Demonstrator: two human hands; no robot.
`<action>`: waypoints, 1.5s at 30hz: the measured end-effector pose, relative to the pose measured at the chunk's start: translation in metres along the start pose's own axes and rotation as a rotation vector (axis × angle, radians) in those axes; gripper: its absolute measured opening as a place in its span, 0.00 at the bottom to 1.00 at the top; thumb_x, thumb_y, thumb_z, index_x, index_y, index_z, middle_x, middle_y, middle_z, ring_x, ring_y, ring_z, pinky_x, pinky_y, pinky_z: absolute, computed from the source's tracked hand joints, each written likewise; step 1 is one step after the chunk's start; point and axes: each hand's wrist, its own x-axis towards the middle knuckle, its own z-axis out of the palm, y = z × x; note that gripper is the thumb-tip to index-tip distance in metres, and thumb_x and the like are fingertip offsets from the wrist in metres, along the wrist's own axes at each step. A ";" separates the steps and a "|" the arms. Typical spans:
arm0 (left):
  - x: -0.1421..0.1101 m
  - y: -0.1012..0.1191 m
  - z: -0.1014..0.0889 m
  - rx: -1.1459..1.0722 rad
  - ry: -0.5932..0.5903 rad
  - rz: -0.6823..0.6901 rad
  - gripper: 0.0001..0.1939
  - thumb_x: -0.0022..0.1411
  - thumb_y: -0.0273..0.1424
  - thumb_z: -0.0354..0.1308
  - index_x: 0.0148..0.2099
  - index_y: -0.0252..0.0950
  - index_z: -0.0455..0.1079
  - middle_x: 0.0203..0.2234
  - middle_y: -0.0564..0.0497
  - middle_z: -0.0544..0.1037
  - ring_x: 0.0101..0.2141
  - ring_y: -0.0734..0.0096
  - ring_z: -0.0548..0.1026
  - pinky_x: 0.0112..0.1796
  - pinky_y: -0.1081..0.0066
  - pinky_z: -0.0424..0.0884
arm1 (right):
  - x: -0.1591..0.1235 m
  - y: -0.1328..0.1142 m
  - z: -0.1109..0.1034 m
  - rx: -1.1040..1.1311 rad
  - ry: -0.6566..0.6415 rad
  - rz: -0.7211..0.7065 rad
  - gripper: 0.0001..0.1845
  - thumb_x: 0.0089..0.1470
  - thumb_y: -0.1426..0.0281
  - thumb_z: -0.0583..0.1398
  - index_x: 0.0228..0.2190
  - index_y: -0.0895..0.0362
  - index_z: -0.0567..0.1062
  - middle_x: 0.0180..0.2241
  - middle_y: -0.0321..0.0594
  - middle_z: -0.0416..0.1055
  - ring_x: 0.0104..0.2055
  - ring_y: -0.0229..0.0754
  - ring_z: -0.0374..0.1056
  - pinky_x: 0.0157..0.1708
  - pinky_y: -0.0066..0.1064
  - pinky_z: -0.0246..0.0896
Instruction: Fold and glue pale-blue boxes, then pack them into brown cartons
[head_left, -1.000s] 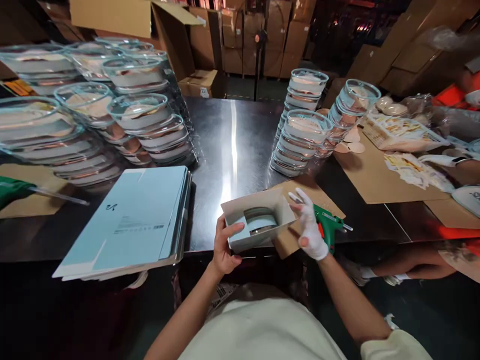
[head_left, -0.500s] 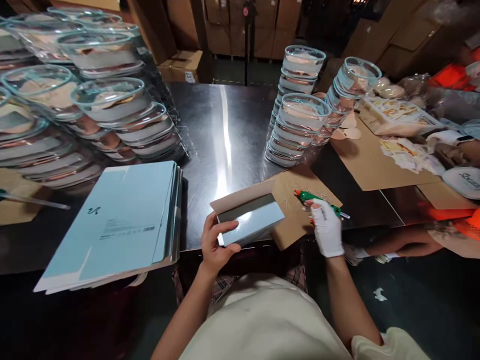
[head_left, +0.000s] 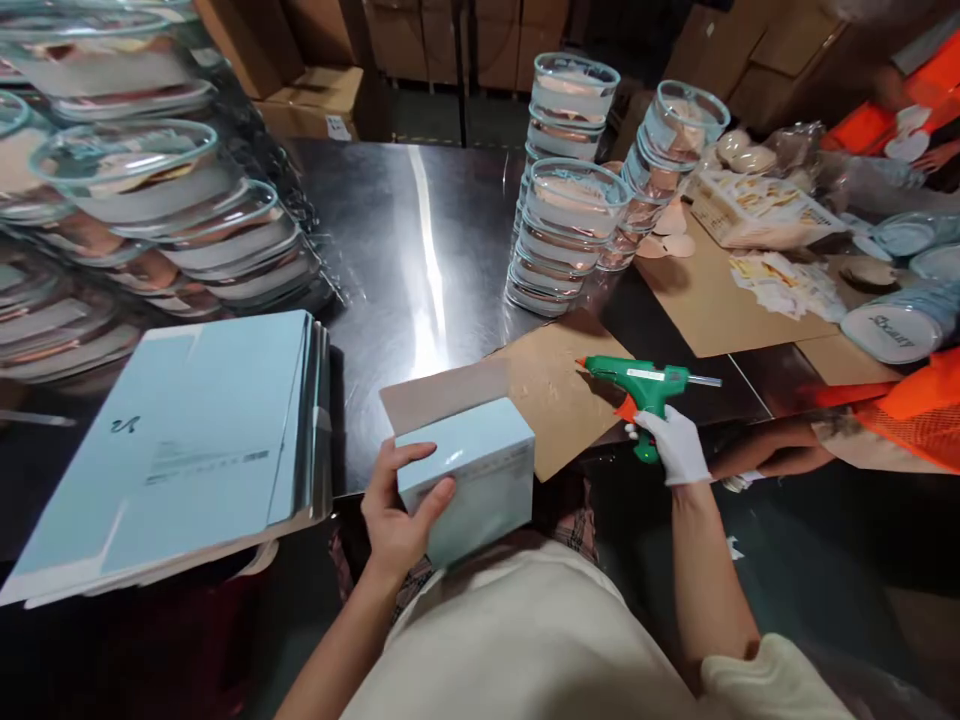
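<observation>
A pale blue cardboard box (head_left: 480, 490) rests in my bare left hand (head_left: 405, 510), thumb on its near face and fingers over the top edge. One long flap (head_left: 450, 395) stands out from its far side. My right hand (head_left: 671, 440), in a white glove, is wrapped round the handle of a green glue gun (head_left: 637, 378). The gun lies level above the edge of a brown cardboard sheet (head_left: 559, 380), its orange nozzle pointing left towards the box but apart from it. A clear glue stick (head_left: 705, 381) sticks out of its back end.
Flat pale blue boxes (head_left: 202, 420) are piled at the left table edge. Behind them stand tall stacks of glass-rimmed containers (head_left: 127, 165), with more stacks (head_left: 570, 215) right of centre. A basket of packets (head_left: 757, 205) sits farther right. A co-worker's arm (head_left: 780, 450) reaches in at the right.
My left hand has tipped the box so its near face shows. My right hand has turned the glue gun side-on and raised it into full view. The camera has shifted slightly.
</observation>
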 end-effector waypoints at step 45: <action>-0.011 0.022 0.017 -0.360 -0.259 -0.444 0.23 0.57 0.52 0.72 0.44 0.40 0.76 0.40 0.50 0.75 0.38 0.65 0.74 0.38 0.69 0.70 | -0.021 -0.042 0.046 -0.047 -0.169 -0.159 0.31 0.48 0.50 0.73 0.48 0.57 0.84 0.40 0.47 0.82 0.45 0.53 0.77 0.45 0.41 0.75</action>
